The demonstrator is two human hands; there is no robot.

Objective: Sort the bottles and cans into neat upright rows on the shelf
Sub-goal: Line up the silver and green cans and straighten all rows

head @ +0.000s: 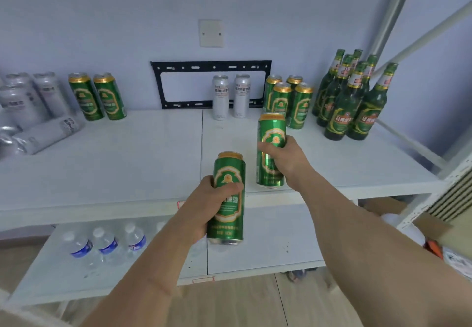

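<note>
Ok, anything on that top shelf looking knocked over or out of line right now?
Yes. At the far left of the top shelf, a silver can lies on its side among upright silver cans, with what looks like another toppled beside it. Everything else stands upright: the green cans, green bottles, and one green can in each hand.

Pale blue wall (pixel 102 20), blank switch plate (pixel 211 33), black mounting bracket (pixel 211 66); wood-look floor (pixel 242 303).

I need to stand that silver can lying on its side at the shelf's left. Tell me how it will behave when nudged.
The silver can lies on its round side on the smooth white shelf, so it will probably roll. Upright silver cans stand close behind it; a careless push may knock them over.
</note>
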